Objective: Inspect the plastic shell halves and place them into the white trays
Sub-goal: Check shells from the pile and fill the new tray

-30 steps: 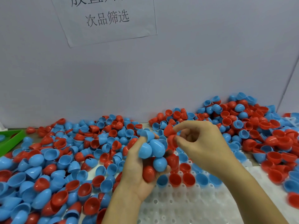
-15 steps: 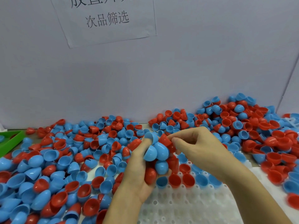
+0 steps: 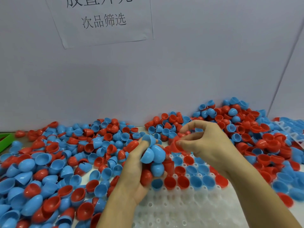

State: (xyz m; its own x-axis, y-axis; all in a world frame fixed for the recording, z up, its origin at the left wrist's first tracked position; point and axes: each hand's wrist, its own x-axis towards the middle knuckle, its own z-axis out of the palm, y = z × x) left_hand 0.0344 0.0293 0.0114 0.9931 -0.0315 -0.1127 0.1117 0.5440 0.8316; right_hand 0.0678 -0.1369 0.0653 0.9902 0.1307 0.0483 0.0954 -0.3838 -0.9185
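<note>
A red shell half (image 3: 174,145) sits pinched between the thumb and fingertips of the right hand (image 3: 205,143), held just above the far rows of the white tray (image 3: 181,209) and just right of the other hand's load. The left hand (image 3: 139,171) is curled, palm up, around a clutch of shell halves (image 3: 153,159): several blue ones on top and a red one low against the palm, with its thumb pressed against the uppermost blue piece. The pinched red half lies right beside this clutch (whether the two actually touch cannot be told).

Below both hands the tray stretches toward the viewer, its round pockets mostly unfilled near the bottom edge. Its far rows hold seated halves (image 3: 183,181), red and blue mixed, open side up, lying directly under the two hands.

Around the tray the tabletop (image 3: 97,168) carries a loose heap of red and blue halves (image 3: 54,163), thick on the left and banked higher at the right rear against the pale wall (image 3: 197,71). A paper notice (image 3: 105,20) with printed characters is stuck to that wall at upper left. A green tray edge (image 3: 5,140) shows at the far left margin.
</note>
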